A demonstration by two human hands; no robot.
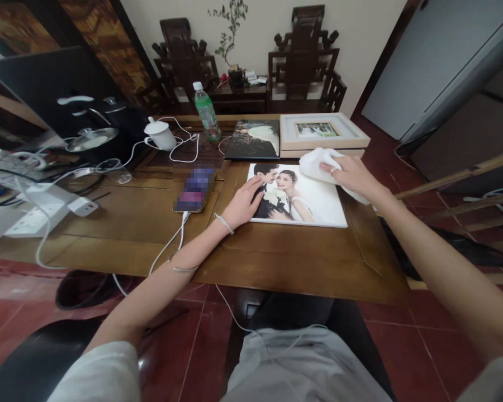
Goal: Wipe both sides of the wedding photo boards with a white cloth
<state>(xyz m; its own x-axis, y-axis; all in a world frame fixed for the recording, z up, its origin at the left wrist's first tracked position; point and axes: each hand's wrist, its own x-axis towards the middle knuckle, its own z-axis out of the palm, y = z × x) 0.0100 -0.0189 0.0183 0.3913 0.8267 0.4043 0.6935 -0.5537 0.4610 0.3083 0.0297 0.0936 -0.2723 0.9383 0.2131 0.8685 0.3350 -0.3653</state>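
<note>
A white-bordered wedding photo panel [322,209] lies flat on the wooden table, picture side up. My left hand [246,202] rests on its left edge with the fingers stretched out flat. A white cloth [318,163] is gripped in my right hand [354,176] at the panel's top right corner; part of the cloth hangs down below the hand. Behind the panel lies a darker photo panel [255,139], and beside that a pale wooden picture frame [324,133] with a small photo in it. Another flat piece shows under the frame.
Left of the panel lies a phone [195,190] with a charging cable. A green bottle [207,111], a white lidded cup [160,134], a glass-lidded pot [92,139] and a power strip [39,209] stand farther left among loose cables. Wooden chairs [305,61] stand behind the table.
</note>
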